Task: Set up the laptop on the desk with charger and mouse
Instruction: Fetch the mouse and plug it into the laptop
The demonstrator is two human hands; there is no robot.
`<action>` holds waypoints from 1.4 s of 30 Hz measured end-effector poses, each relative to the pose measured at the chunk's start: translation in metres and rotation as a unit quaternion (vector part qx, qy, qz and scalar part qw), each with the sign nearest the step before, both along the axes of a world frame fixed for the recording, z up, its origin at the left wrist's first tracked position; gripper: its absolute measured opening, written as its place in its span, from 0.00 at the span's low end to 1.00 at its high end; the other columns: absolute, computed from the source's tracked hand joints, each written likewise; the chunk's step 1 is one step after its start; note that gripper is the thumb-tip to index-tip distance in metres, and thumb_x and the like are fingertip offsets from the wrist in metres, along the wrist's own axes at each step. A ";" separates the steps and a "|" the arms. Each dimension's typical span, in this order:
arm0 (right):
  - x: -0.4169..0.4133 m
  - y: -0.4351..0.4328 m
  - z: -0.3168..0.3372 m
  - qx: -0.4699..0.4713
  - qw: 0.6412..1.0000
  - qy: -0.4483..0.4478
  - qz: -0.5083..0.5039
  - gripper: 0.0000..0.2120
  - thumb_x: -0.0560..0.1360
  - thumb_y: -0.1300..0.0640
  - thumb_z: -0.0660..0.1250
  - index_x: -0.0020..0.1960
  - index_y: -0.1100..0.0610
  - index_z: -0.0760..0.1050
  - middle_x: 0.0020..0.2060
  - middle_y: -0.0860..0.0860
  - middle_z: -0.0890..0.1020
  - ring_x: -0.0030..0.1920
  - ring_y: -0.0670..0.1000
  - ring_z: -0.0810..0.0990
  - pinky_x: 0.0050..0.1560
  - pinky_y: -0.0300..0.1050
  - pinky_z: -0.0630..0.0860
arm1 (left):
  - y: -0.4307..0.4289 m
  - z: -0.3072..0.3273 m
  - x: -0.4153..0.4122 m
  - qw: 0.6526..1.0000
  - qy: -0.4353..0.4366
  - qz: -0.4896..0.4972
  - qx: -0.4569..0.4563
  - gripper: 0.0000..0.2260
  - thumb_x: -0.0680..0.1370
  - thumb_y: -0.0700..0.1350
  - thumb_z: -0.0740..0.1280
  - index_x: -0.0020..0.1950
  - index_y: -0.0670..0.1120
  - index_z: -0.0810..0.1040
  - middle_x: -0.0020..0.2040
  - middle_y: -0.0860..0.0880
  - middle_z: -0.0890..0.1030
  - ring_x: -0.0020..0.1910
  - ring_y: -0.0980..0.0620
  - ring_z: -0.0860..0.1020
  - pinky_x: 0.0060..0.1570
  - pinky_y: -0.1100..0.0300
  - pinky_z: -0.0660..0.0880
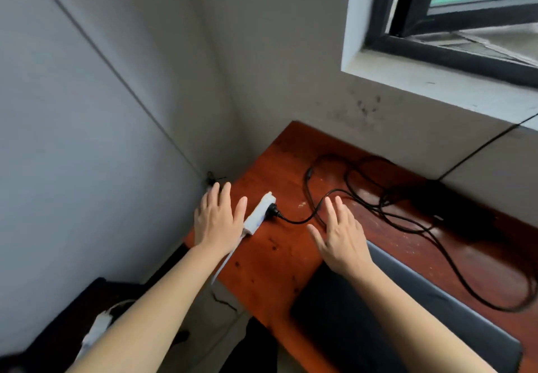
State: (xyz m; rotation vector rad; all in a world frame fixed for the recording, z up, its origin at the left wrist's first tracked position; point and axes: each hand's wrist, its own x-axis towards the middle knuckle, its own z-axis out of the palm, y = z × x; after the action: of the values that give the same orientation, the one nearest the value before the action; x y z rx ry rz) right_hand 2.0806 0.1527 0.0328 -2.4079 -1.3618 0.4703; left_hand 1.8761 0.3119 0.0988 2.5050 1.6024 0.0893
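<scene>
Here, left hand (217,221) splayed flat beside power strip (257,216); right hand (341,240) likewise, both empty.

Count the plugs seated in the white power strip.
1: a black plug near the far end of the white power strip on the desk. The left hand beside it may hide other sockets.
</scene>
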 end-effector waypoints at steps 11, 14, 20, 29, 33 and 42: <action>-0.175 0.076 0.107 0.213 0.957 -0.001 0.197 0.31 0.81 0.39 0.60 0.78 0.55 0.64 0.78 0.63 0.61 0.77 0.64 0.61 0.74 0.59 0.62 | -0.084 0.111 -0.240 0.956 0.036 0.224 0.187 0.31 0.80 0.61 0.48 0.75 0.43 0.67 0.77 0.37 0.63 0.74 0.36 0.63 0.68 0.37 0.65; -0.249 0.081 0.127 0.229 0.935 -0.016 0.270 0.33 0.80 0.36 0.56 0.79 0.53 0.63 0.79 0.62 0.60 0.78 0.63 0.60 0.75 0.58 0.61 | -0.116 0.119 -0.312 0.940 0.045 0.279 0.191 0.31 0.81 0.61 0.49 0.76 0.43 0.66 0.77 0.37 0.63 0.74 0.36 0.63 0.67 0.36 0.65; -0.430 0.067 0.148 0.217 0.878 -0.029 0.425 0.33 0.81 0.34 0.52 0.81 0.49 0.55 0.81 0.60 0.53 0.80 0.61 0.54 0.77 0.58 0.55 | -0.206 0.114 -0.467 0.901 0.050 0.381 0.200 0.29 0.81 0.61 0.51 0.76 0.45 0.67 0.77 0.37 0.63 0.73 0.35 0.63 0.65 0.33 0.65; -0.733 0.031 0.204 0.251 0.791 -0.041 0.557 0.34 0.81 0.33 0.49 0.82 0.46 0.49 0.82 0.56 0.46 0.81 0.58 0.46 0.79 0.57 0.47 | -0.320 0.155 -0.738 0.838 0.060 0.482 0.250 0.30 0.81 0.62 0.49 0.76 0.46 0.67 0.78 0.39 0.61 0.75 0.36 0.62 0.66 0.34 0.65; -0.852 0.012 0.217 0.276 0.748 -0.034 0.602 0.34 0.80 0.34 0.50 0.81 0.48 0.56 0.81 0.58 0.52 0.80 0.60 0.52 0.78 0.59 0.53 | -0.356 0.166 -0.830 0.792 0.053 0.538 0.283 0.28 0.81 0.60 0.52 0.75 0.45 0.68 0.77 0.38 0.63 0.74 0.36 0.63 0.66 0.34 0.65; -1.119 -0.014 0.168 0.245 0.634 -0.014 0.733 0.35 0.80 0.28 0.40 0.82 0.43 0.45 0.82 0.55 0.47 0.81 0.57 0.48 0.79 0.56 0.48 | -0.404 0.122 -1.014 0.720 0.064 0.648 0.242 0.28 0.81 0.63 0.50 0.77 0.48 0.65 0.78 0.41 0.60 0.76 0.39 0.61 0.67 0.34 0.65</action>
State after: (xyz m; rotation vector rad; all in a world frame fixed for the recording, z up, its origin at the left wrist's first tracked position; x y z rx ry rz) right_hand 0.9618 0.1385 0.2004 -0.4139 -2.7234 0.2760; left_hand 0.8620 -0.0924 0.2212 1.0035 3.3477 0.5474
